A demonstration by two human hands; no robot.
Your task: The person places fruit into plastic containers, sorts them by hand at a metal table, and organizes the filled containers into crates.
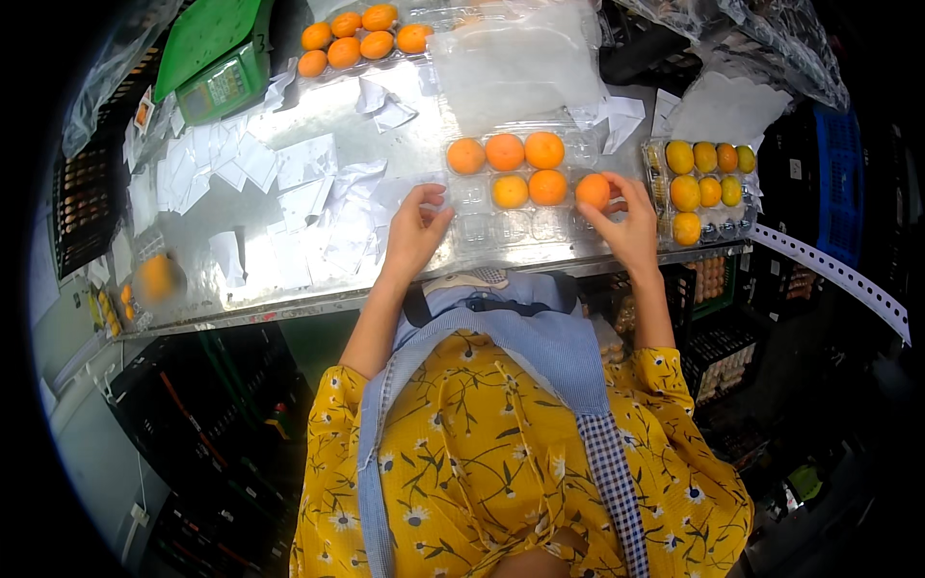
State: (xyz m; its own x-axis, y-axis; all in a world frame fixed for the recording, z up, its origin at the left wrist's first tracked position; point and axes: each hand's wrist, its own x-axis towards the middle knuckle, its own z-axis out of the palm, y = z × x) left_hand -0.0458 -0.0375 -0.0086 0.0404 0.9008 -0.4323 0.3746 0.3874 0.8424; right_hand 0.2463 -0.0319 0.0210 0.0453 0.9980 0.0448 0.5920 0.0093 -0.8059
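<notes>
In front of me lies a clear plastic fruit tray (473,227) with moulded cups. Three oranges (504,152) sit in its far row, and two more (547,187) in the row below. Several cups on the near side hold no fruit. Between the thumb and fingers of my right hand (627,217) is a single orange (592,192), over the tray's right end. My left hand (419,230) is at the tray's left edge, fingers loosely curled and apart, holding nothing; whether it touches the rim is unclear.
White paper slips (217,159) cover the metal table's (405,155) left side, near a green scale (220,87). Another orange-filled tray (361,65) stands behind. Translucent sheets (513,65) lie beyond my tray. To the right is a tray of yellow-green citrus (684,191). Black crates (723,361) stand below.
</notes>
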